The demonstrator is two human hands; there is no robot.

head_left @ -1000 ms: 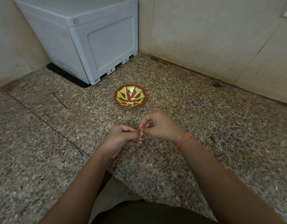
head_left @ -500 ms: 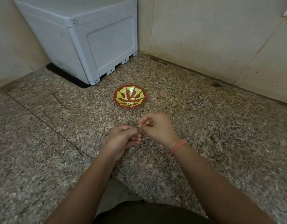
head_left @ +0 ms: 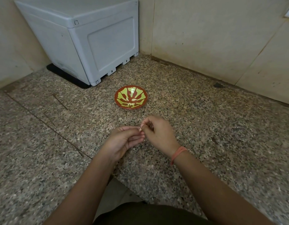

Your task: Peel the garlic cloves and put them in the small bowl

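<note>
Over the last second little shifts: the left hand and right hand stay together, both pinching a small pale garlic clove at their fingertips. It hangs over the speckled granite tabletop, near the small red-and-yellow patterned bowl. Peeling seems unfinished, and the clove has yet to go in.

We find no words, brands, labels or numbers to read here. The only signs are two small dark marks, perhaps downward arrows, on the foot tabs along the right bottom edge of the grey plastic box.
</note>
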